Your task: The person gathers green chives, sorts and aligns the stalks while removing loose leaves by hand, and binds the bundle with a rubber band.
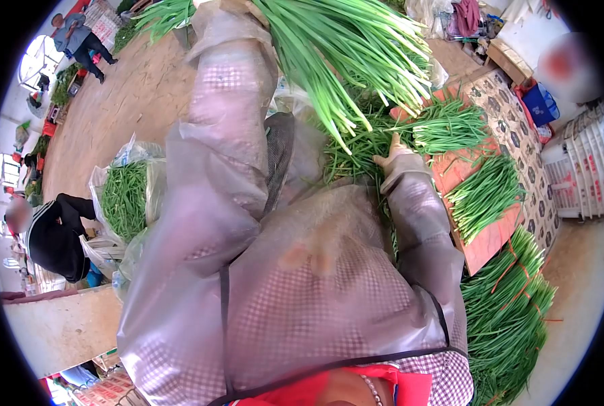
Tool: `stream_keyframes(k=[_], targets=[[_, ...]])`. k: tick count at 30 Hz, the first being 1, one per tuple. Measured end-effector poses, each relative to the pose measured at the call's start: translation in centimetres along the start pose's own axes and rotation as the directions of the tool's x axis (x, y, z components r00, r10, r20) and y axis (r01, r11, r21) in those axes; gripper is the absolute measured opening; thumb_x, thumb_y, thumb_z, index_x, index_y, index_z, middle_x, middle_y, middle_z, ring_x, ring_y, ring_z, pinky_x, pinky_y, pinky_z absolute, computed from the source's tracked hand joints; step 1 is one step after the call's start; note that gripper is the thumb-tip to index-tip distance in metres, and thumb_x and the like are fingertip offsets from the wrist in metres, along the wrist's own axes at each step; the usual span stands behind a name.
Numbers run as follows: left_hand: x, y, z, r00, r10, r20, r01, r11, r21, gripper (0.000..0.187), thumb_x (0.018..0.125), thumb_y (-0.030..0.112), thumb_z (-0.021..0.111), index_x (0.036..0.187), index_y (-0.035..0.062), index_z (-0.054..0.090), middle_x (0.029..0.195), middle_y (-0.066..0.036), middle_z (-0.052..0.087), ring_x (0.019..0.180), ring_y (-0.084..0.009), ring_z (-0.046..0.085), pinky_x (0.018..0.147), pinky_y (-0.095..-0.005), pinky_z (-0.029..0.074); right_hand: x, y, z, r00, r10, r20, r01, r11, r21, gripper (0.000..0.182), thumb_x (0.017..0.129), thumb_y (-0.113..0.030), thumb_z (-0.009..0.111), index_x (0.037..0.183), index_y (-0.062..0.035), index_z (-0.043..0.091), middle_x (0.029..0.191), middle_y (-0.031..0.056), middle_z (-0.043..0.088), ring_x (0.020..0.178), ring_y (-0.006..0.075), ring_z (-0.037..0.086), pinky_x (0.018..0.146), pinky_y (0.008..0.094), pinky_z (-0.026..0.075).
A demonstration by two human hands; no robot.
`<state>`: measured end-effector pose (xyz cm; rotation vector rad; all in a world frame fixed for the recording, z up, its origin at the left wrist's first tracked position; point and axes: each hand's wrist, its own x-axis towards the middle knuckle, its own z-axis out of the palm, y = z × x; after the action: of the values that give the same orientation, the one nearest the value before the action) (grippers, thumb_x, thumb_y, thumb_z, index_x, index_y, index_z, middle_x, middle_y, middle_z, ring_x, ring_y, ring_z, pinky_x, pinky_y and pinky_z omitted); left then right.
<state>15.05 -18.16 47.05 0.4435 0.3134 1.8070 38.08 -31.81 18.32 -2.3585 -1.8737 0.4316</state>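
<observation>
Bunch of long green stalks (356,64) is in grasp of our left hand (253,9), mostly cut by top edge; our right hand (392,152) opens, thumb and finger apart, at loose greens (349,159).

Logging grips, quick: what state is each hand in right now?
Left hand: closed on a bunch of long green stalks, mostly cut off by the frame.
Right hand: open, thumb and finger spread by loose greens.

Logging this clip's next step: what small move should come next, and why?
Probably close the right hand on some loose greens and draw them clear: its fingers look spread beside them, while the left hand holds a bundle up, its pale ends fanned out.
</observation>
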Motion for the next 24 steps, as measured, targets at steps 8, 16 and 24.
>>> stream_keyframes(k=[8,16,24], targets=[[-0.7,-0.1,-0.1,0.998,0.004,0.055,-0.004,1.000,-0.002,0.023,0.083,0.020,0.041,0.090,0.0015,0.052,0.096,-0.020,0.055,0.093,-0.0364,0.055,0.084,-0.0554,0.045,-2.4,-14.2,-2.4,0.755,-0.647,0.112,0.487,0.666,0.565,0.058,0.079,-0.039,0.063,0.121,-0.0036,0.047,0.126,0.0173,0.046,0.112,0.0282,0.051,0.090,0.0414,0.047],[-2.0,2.1,-5.5,1.000,-0.006,0.006,0.005,0.997,0.073,0.017,0.079,0.019,0.048,0.089,0.0055,0.051,0.078,-0.010,0.051,0.078,-0.0294,0.052,0.082,-0.0510,0.046,-1.4,-15.6,-1.4,0.841,-0.538,-0.055,0.367,0.493,0.789,0.056,0.081,-0.038,0.062,0.122,-0.0046,0.047,0.122,0.0161,0.048,0.111,0.0278,0.052,0.090,0.0413,0.046],[-7.6,6.1,-15.0,0.984,-0.167,0.060,0.163,0.984,0.077,0.006,0.078,0.013,0.056,0.083,0.0095,0.056,0.075,-0.006,0.060,0.082,-0.0262,0.059,0.083,-0.0467,0.048,-9.6,-2.5,0.3,0.875,-0.472,0.103,0.158,0.480,0.863,0.054,0.082,-0.037,0.061,0.123,-0.0056,0.047,0.119,0.0148,0.050,0.110,0.0275,0.052,0.091,0.0412,0.046]])
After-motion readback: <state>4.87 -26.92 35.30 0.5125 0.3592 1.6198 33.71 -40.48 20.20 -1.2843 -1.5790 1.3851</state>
